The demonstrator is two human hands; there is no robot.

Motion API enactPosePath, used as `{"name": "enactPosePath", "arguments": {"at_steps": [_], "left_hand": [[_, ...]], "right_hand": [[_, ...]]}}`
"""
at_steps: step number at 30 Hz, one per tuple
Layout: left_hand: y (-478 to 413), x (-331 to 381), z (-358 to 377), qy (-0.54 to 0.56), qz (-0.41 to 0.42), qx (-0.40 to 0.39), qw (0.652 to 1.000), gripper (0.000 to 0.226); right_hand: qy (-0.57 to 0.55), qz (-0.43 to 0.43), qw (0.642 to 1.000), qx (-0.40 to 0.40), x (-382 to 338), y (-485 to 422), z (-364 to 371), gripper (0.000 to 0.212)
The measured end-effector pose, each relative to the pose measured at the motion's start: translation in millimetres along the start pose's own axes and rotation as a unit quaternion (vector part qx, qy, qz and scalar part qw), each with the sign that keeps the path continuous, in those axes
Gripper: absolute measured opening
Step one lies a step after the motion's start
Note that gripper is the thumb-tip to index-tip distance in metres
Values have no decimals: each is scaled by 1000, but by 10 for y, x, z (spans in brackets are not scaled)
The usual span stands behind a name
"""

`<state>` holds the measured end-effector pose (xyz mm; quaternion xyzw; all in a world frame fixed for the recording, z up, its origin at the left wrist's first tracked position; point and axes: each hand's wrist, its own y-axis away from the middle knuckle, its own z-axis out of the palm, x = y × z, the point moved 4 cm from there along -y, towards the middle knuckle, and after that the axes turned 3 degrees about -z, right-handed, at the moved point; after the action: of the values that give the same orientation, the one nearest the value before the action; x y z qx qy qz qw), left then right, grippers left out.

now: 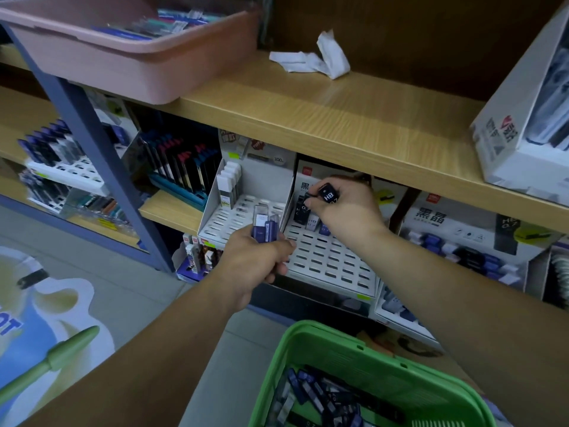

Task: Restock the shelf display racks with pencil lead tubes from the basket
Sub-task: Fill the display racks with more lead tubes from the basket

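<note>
My left hand grips a small bunch of blue and clear lead tubes upright in front of the racks. My right hand pinches a black tube marked HB over the back rows of a white slotted display rack. A few tubes stand in that rack's rear slots. To its left is a second slotted rack with white-capped tubes at its back left. The green basket sits low in view, with several dark and blue tubes inside.
A wooden shelf overhangs the racks, with crumpled white paper, a pink tub and a white box on it. More stocked displays stand to the right. A blue steel upright rises at left.
</note>
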<state>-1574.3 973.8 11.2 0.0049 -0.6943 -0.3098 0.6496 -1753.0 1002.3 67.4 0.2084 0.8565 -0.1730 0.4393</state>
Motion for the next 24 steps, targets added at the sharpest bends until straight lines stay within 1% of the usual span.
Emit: {"name": "enactPosePath", "arguments": {"at_steps": [2,6,9,15,17,21,24], "left_hand": [[-66,-31,-10,12,-5,2,1000,30],[-135,-54,-11,25,-7,-7,1000,31],[-147,-58,-6,31,-4,-12,999,30],[-143,-77,-41,38,-2,-13,999,21],[-142,-72,-45,38,0,-12,999,19],[-143,-66,-36,33,6,-8,999,26],[-137,-57,-38,25,6,-8,1000,29]], "right_hand": [[7,-6,1000,1,57,-51,37,17],[26,-8,1000,-1,164,-91,80,9],[31,-13,999,-4,192,-118,92,10],[146,-53,987,-49,165,-181,74,9],[157,-55,984,-57,170,-184,92,9],[156,-66,982,-88,139,-225,134,16],[216,-88,963,-138,107,-224,180,21]]}}
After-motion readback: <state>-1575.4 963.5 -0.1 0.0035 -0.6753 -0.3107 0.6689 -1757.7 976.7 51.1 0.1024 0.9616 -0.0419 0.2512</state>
